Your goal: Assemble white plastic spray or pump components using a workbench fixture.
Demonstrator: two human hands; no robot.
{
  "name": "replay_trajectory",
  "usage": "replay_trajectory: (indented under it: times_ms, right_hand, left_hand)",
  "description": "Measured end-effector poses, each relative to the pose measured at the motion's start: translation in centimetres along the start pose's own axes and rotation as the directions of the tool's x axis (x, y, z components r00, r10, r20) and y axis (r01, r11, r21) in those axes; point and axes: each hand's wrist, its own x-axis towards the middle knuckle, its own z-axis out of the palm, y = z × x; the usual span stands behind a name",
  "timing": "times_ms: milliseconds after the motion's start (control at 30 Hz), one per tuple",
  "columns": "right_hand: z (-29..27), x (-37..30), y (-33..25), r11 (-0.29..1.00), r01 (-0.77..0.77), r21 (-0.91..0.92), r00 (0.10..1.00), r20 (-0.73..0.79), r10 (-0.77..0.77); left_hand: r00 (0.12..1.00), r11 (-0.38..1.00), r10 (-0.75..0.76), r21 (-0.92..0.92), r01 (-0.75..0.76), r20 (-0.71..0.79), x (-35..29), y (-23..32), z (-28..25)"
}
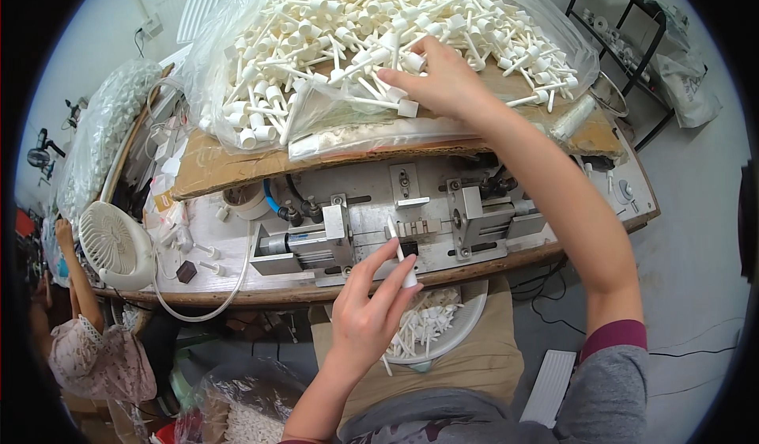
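My left hand (365, 311) pinches a white plastic stick (401, 246) between thumb and fingertips. The stick tilts over the small metal holder in the middle of a bench fixture (340, 230), its thicker end toward me. I cannot tell whether its far tip touches the holder. My right hand (447, 79) reaches into a large heap of white plastic sticks with cup-shaped heads (348, 33). Its thumb and fingers close around the head of one capped stick (413, 63) at the heap's near side. The other fingers of that hand are partly hidden.
The heap lies in clear plastic on a cardboard sheet (237, 167) above the fixture. A bowl of white sticks (466, 325) rests at my lap. A white fan (117, 246) stands left, near another person's arm (75, 274). Dark shelves (624, 41) stand far right.
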Motion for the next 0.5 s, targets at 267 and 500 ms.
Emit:
replay_trajectory:
  times_ms: [267, 500]
  right_hand:
    - [-3.0, -5.5, 3.0, 0.962, 0.273, 0.022, 0.962, 0.017, -0.273]
    - [-3.5, -7.2, 2.0, 0.952, 0.277, 0.133, 0.956, -0.135, -0.260]
  left_hand:
    - [0.995, 0.980, 0.034, 0.191, -0.052, 0.099, 0.0, -0.8, 0.8]
    - [0.976, 0.956, 0.062, 0.270, -0.119, 0.209, 1.6, -0.9, 0.2]
